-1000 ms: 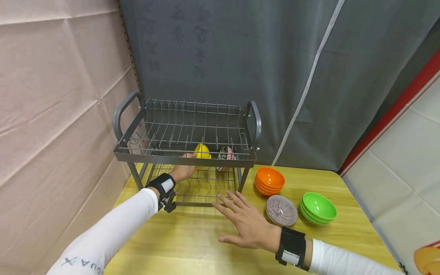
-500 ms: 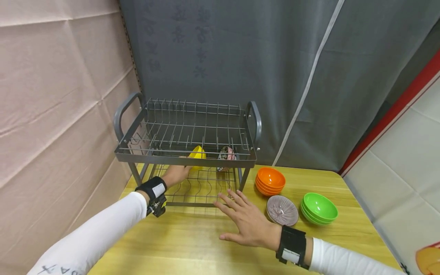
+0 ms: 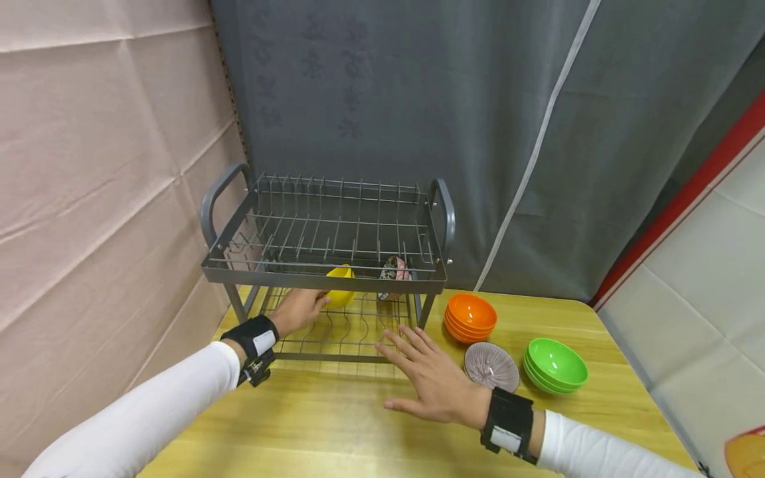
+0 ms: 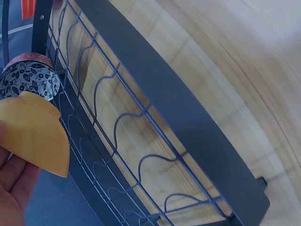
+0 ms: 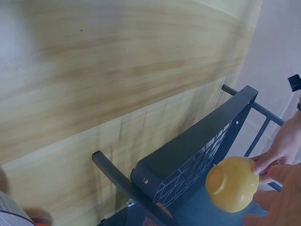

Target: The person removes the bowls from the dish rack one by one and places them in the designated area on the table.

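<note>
My left hand [image 3: 299, 310] reaches between the two tiers of a grey metal dish rack [image 3: 323, 279] and grips a yellow bowl [image 3: 340, 297] by its rim. In the left wrist view the yellow bowl [image 4: 35, 129] is tipped on its side, held over the lower wire shelf. The right wrist view shows its rounded underside and foot ring. Patterned bowls [image 4: 30, 82], one black-and-white and one pink, stand tilted at the right end of the lower tier. My right hand [image 3: 436, 382] hovers palm down in front of the rack with fingers spread, holding nothing.
Right of the rack, stacked orange bowls [image 3: 470, 317], a ribbed greyish-purple bowl [image 3: 491, 366] and stacked green bowls [image 3: 556, 364] stand on the wooden table [image 3: 335, 425]. A pale cloth wall [image 3: 119, 199] borders the left, a grey curtain [image 3: 382, 86] the back.
My left hand has drawn back toward the lower left, bringing the yellow bowl a little forward and tilting it. The right hand has hardly moved.
</note>
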### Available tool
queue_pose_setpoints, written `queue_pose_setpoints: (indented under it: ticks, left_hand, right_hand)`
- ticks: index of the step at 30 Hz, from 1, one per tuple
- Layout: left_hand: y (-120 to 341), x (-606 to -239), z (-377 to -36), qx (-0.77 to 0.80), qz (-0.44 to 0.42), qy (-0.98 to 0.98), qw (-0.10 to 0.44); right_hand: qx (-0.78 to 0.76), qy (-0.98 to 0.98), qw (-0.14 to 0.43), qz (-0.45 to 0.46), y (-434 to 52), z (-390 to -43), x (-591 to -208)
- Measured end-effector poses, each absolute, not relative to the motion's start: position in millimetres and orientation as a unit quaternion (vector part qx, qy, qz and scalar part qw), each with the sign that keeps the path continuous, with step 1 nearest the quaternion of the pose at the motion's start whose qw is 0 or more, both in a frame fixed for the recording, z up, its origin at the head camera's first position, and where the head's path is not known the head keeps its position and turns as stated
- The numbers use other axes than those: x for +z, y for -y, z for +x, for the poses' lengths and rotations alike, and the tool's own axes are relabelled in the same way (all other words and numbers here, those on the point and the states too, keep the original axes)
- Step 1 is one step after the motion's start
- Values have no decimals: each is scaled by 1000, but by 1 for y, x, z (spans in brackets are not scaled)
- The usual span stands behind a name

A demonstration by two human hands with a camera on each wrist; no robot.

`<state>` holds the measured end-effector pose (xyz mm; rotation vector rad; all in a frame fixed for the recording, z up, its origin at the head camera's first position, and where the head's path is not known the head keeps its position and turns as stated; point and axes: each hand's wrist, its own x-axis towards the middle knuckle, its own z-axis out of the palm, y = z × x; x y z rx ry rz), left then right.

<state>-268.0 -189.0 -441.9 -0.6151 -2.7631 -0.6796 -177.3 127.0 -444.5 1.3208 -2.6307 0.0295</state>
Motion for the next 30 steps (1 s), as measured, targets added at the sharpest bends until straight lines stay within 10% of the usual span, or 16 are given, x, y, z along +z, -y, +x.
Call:
queue_pose_setpoints:
  ticks: [30]
  left_hand:
    - [204, -436, -246, -100, -271, 952, 102]
  right_hand:
    - [6, 890, 83, 448, -94, -215, -427]
